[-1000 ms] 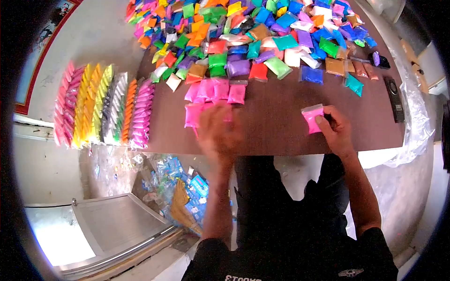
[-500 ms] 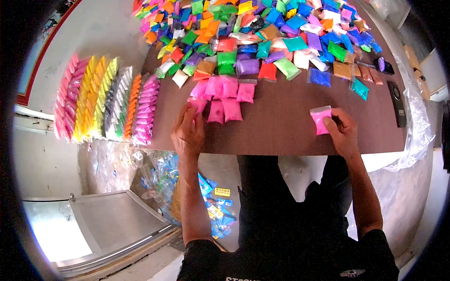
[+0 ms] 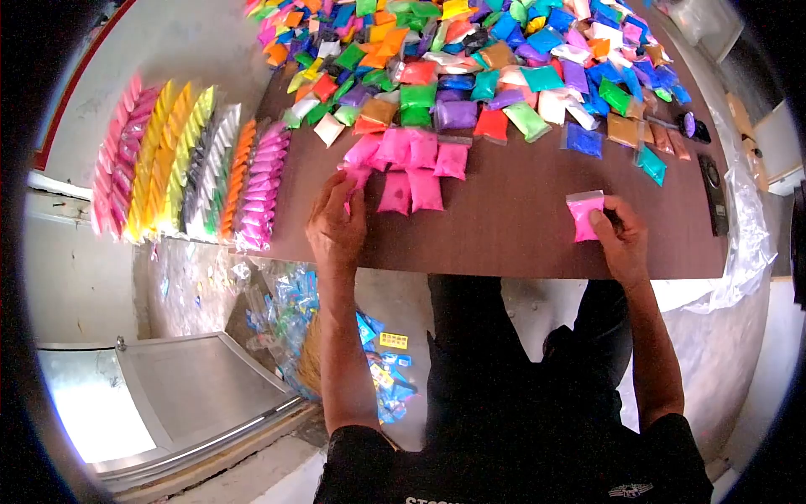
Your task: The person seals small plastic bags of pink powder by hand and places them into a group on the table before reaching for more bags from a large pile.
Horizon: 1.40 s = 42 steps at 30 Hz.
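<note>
Head: packet heap (image 3: 504, 67) behind pink packets (image 3: 411, 168)

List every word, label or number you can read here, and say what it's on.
White lettering on the black shirt: cut off at the frame edge, unreadable.
Yellow label in the floor heap: too small to read.
Pink packet in the right hand: no legible print.
</note>
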Each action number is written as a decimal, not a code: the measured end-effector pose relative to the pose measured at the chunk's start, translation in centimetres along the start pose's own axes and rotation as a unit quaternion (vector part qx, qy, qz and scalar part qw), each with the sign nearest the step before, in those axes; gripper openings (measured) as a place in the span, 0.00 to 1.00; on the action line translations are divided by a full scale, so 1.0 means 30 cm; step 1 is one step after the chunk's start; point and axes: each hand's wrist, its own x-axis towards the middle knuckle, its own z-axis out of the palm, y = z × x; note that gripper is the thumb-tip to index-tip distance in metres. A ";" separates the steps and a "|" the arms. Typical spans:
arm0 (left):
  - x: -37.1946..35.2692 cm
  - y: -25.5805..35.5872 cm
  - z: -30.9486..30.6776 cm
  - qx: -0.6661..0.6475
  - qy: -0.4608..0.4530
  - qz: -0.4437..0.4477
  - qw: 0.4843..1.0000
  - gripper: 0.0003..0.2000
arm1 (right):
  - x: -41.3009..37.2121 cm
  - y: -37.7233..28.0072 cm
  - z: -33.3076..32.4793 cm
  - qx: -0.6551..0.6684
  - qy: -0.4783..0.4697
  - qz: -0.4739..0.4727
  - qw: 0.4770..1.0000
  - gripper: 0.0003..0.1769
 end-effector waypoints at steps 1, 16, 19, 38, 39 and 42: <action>-0.001 0.000 0.000 0.000 0.001 -0.001 1.000 0.09 | 0.001 0.004 -0.004 -0.001 -0.001 0.000 1.000 0.09; 0.000 0.005 0.006 -0.027 0.013 -0.016 0.999 0.08 | 0.004 0.013 -0.011 -0.043 -0.006 -0.012 0.999 0.10; 0.002 0.001 0.007 -0.022 0.014 -0.009 1.000 0.08 | 0.003 0.013 -0.010 -0.024 -0.005 -0.012 1.000 0.10; -0.040 0.148 -0.008 0.056 0.030 0.109 0.992 0.20 | 0.003 0.002 -0.006 -0.014 0.001 -0.033 0.999 0.09; -0.048 0.185 0.008 0.033 0.024 0.119 0.992 0.22 | 0.005 0.004 -0.002 0.010 0.008 -0.027 1.000 0.09; -0.049 0.280 0.042 0.055 -0.057 0.106 0.991 0.21 | 0.005 0.005 -0.013 -0.028 0.012 -0.042 0.999 0.10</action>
